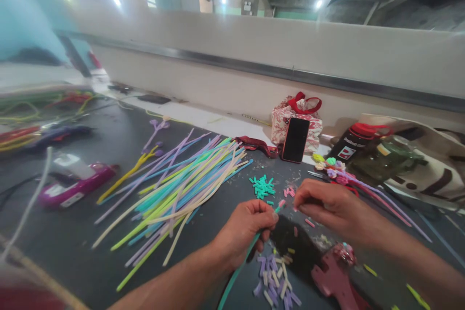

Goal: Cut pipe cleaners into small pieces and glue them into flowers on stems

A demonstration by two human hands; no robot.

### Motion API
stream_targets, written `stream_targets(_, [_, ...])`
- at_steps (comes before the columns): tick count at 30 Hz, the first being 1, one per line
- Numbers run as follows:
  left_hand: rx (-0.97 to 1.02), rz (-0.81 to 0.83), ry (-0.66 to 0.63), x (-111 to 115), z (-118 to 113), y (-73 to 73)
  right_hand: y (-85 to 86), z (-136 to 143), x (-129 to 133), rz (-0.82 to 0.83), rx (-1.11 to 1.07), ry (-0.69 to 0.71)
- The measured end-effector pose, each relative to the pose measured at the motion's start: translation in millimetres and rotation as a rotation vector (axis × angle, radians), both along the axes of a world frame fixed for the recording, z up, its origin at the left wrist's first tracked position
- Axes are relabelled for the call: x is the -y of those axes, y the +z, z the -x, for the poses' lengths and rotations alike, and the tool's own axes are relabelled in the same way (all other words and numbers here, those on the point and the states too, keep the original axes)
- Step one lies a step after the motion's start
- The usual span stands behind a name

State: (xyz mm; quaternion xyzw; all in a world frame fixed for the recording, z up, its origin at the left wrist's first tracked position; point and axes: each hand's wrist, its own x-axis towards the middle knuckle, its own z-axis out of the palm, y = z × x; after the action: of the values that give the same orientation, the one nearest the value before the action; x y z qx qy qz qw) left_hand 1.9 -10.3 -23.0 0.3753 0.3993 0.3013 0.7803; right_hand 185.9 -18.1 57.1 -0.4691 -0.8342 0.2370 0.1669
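My left hand [252, 225] pinches a teal pipe cleaner [238, 271] near its upper end, where a short pink piece [282, 203] sits at the tip. Just right of that tip, my right hand [327, 203] has its thumb and fingers pressed together; anything between them is too small to make out. Beyond the hands are a pile of short teal pieces [262, 187] and a few pink pieces [289, 191]. Below them lie cut purple and cream pieces [276, 276].
Long coloured pipe cleaners [174, 189] spread across the left. A purple glue gun [78, 186] lies farther left. Behind stand a phone [295, 140], a patterned bag [281, 116] and a red-lidded bottle [350, 143]. Pipe-cleaner flowers [336, 172] and a dark red tool [336, 276] lie right.
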Motion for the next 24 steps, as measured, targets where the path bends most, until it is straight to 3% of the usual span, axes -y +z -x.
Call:
stream_targets(6, [0.016,0.021,0.004,1,-1,1.2,-8.8,-2,-3,0.033,-0.074,-0.084])
stream_targets(24, [-0.044,-0.024,-0.002,0,-1,-0.9,-13.7,4,-6,-0.002,-0.077,-0.064])
